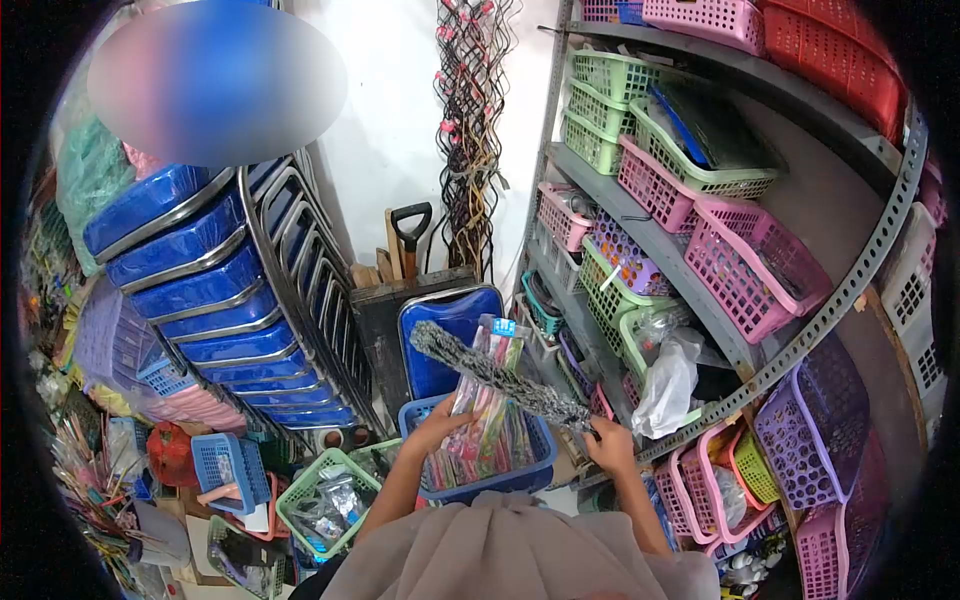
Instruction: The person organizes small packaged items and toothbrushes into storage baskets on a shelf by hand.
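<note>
My right hand (609,447) is closed around the dark handle end of a grey fluffy duster (500,377). The duster slants up to the left, over a blue basket (545,455). My left hand (440,424) grips the edge of a clear plastic packet (489,372) with a blue-and-white label and colourful contents. That packet stands tilted above the basket, partly hidden behind the duster. Several similar colourful packets (470,465) lie inside the basket. What exactly the packets contain is too small to make out.
To the left rises a stack of blue chairs (215,310) with metal frames. A grey metal shelf (690,275) with pink and green baskets stands right. A white plastic bag (668,385) hangs near my right hand. A green basket (328,500) sits low left.
</note>
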Motion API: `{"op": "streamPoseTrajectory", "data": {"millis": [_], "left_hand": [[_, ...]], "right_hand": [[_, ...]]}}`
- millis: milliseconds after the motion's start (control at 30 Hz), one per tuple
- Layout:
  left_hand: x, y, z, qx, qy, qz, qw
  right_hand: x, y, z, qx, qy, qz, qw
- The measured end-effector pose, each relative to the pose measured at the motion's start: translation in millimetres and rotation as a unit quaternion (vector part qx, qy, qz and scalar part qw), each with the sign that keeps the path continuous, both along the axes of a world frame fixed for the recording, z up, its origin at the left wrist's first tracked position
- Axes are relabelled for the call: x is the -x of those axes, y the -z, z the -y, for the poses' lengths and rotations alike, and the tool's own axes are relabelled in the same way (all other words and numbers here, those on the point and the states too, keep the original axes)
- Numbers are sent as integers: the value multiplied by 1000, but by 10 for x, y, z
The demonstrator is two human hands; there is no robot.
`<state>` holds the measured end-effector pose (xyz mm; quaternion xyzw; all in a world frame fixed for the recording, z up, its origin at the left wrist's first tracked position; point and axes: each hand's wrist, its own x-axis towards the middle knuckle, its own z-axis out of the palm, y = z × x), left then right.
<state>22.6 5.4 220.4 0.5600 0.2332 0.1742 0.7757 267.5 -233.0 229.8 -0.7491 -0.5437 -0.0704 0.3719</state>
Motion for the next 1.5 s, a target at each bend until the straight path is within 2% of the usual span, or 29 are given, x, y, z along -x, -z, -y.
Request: {"op": "streamPoseTrajectory", "data": {"millis": [200, 267, 300, 367, 433, 500, 567, 600, 633, 667, 700, 733, 767, 800, 833, 900, 933, 1000, 1033, 1100, 1133, 1167, 1233, 1300, 1333, 1367, 1433, 1467, 1500], "left_hand": [[-40, -43, -18, -3, 8, 17, 1000], [-44, -110, -33, 1, 6, 19, 1000], [-43, -140, -45, 7, 10, 24, 1000], [-44, -143, -26, 15, 16, 29, 999], [-52, -136, -14, 84, 0, 48, 995], [-48, -134, -22, 110, -2, 57, 992], [-30, -92, -44, 138, -7, 65, 988], [-30, -20, -86, 203, 14, 119, 972], [-41, 67, -137, 267, 36, 172, 948], [-66, 188, -196, 302, 40, 179, 935], [-63, 48, -142, 304, 39, 178, 935], [-73, -240, -54, 353, 8, 193, 916], [-88, -398, -1, 400, -22, 208, 892], [-274, 120, -169, 356, -133, 212, 900], [-299, 109, -168, 356, -133, 213, 900], [-358, -25, -158, 366, -112, 265, 885], [-290, -342, -18, 403, -33, 280, 871], [-294, -347, 0, 428, -24, 284, 858], [-290, -361, -1, 450, -15, 288, 845], [-341, -410, 26, 443, -26, 309, 841], [-374, -434, 51, 436, -34, 330, 837], [-381, -439, 63, 428, -43, 351, 831], [-319, -342, -20, 418, -44, 344, 840], [-316, -369, 4, 450, 2, 339, 826], [-320, -187, -110, 490, -18, 348, 799], [-338, 10, -161, 491, -20, 347, 799], [-363, -237, -63, 460, 68, 365, 807], [-375, -262, -42, 462, 57, 380, 800], [-380, -182, -72, 462, 56, 380, 799]], "right_hand": [[28, -122, 63, 19, 55, -37, 998], [10, -166, 104, -1, -51, 35, 998], [7, -192, 115, -1, -50, 36, 998], [-5, -247, 135, 62, 46, -41, 996], [1, -250, 126, 80, 66, -65, 993], [70, -267, 151, 56, -15, -30, 998], [82, -308, 170, 74, -22, -31, 997], [86, -316, 173, 92, -28, -33, 995], [94, -299, 145, 92, -28, -33, 995], [113, -266, 103, 68, 7, -57, 996], [130, -244, 85, 44, 41, -81, 995], [133, -241, 89, 44, 40, -82, 995], [136, -244, 99, 50, -14, -51, 997], [140, -250, 108, 56, -68, -20, 996], [145, -278, 106, 56, -69, -20, 996], [172, -334, 92, 72, -26, -36, 996], [188, -315, 75, 73, -26, -37, 996], [206, -271, 35, 87, 31, -74, 993], [212, -277, 31, 87, 29, -73, 993], [240, -276, 51, 116, -92, -3, 989], [215, -236, 50, 106, -114, -19, 988], [224, -219, 45, 107, -116, -20, 987], [263, -214, 19, 97, 6, -64, 993], [311, -233, 8, 116, -1, -83, 990], [332, -239, 4, 133, -6, -102, 986], [327, -241, 13, 134, -7, -103, 986], [287, -251, 38, 91, -137, -58, 985], [272, -236, 25, 91, -138, -58, 985], [255, -204, 8, 81, -83, -94, 989]]}}
